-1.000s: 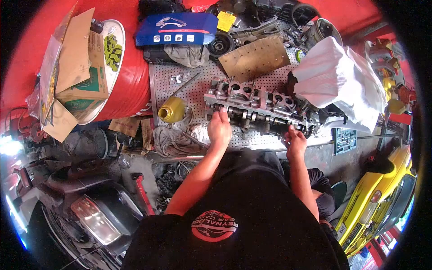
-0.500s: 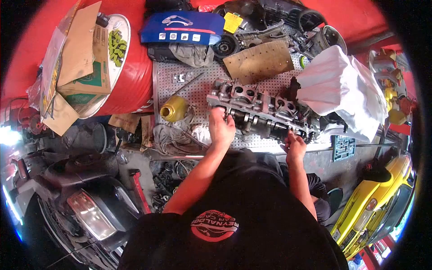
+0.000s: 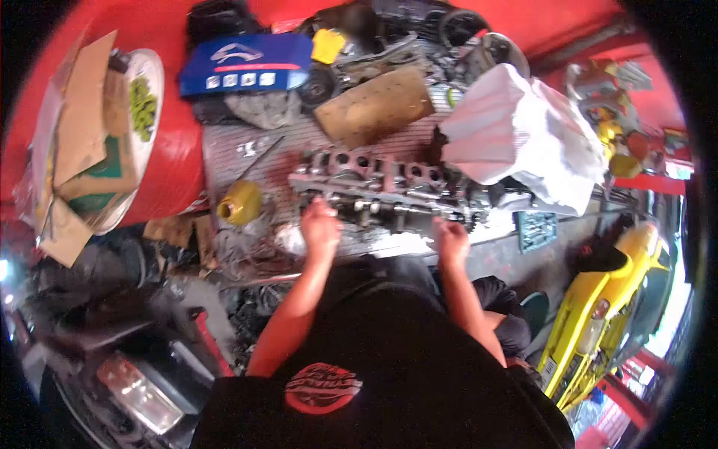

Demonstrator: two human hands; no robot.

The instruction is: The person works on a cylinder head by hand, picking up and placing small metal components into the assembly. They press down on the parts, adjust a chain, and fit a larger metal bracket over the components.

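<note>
The metal engine part (image 3: 385,184) lay on the bench (image 3: 280,172) in the middle of the frame, directly above my hands, its row of round openings along the upper side. Its long axis ran from left to right and sloped down a little toward the right, so it crossed in front of me rather than pointing at me. My left hand (image 3: 321,227) was at the lower edge near its left end, and my right hand (image 3: 452,241) was lower in the frame, at that same edge toward the right end. Neither was clearly the nearer; each had its own end. The fingers of both were curled and drawn in narrow against the part, but blur hid the tips, and I could not tell whether either hand held anything.

A white cover (image 3: 516,135), right of centre, crowded the part's right end from above, the tightest spot around it. A brown sheet (image 3: 374,107) lay just above the part's middle. To the left the bench was more open: a gold container (image 3: 241,203) lay with its mouth toward the lower left, a thin rod (image 3: 267,156) just above it. A blue box (image 3: 247,66) sat at upper left, well apart from my hands, and a tool case (image 3: 536,230) was to the right, below the cover.
</note>
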